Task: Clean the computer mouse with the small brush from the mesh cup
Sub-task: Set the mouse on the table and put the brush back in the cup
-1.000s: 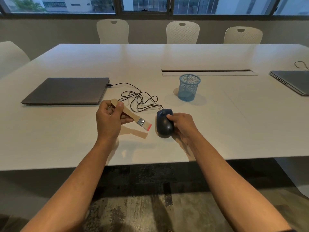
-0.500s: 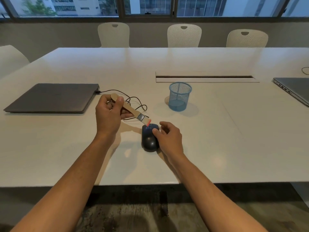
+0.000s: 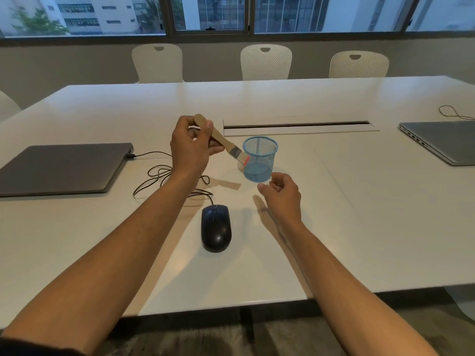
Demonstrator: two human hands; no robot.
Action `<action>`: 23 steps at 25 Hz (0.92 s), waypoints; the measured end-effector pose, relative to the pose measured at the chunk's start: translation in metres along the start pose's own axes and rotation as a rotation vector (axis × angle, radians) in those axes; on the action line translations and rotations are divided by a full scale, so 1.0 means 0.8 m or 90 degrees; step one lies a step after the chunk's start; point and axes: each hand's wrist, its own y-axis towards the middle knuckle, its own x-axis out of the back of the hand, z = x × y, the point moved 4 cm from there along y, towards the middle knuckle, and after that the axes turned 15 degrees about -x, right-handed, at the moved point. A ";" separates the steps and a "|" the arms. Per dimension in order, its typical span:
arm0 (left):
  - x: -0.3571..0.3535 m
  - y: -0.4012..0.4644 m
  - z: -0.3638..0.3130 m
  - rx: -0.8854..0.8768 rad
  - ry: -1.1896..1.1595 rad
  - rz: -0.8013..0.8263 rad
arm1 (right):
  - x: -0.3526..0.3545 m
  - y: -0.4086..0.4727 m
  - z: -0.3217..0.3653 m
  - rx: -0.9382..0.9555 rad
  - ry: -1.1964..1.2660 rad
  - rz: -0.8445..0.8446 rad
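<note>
Brush (image 3: 226, 146) now raised beside empty mesh cup (image 3: 260, 161).

Left laptop (image 3: 59, 168) cut off by the frame's left edge, right laptop (image 3: 442, 140) by the right edge, brush (image 3: 221, 141) handle partly hidden inside the left hand (image 3: 190, 147), mouse cable (image 3: 164, 176) passing behind the left forearm.

Left hand (image 3: 190, 147) holds the brush (image 3: 223, 142) above the table beside the mesh cup (image 3: 260, 160); mouse (image 3: 216, 228) lies untouched.
</note>
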 end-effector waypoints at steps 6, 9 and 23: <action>-0.045 0.048 0.016 0.011 0.004 0.014 | -0.012 0.060 0.006 0.012 -0.074 -0.004; -0.063 0.059 0.023 0.015 0.040 0.029 | -0.026 0.075 0.014 0.007 -0.091 0.001; -0.101 0.048 0.080 0.070 0.226 0.185 | -0.039 0.066 0.027 0.127 -0.108 -0.012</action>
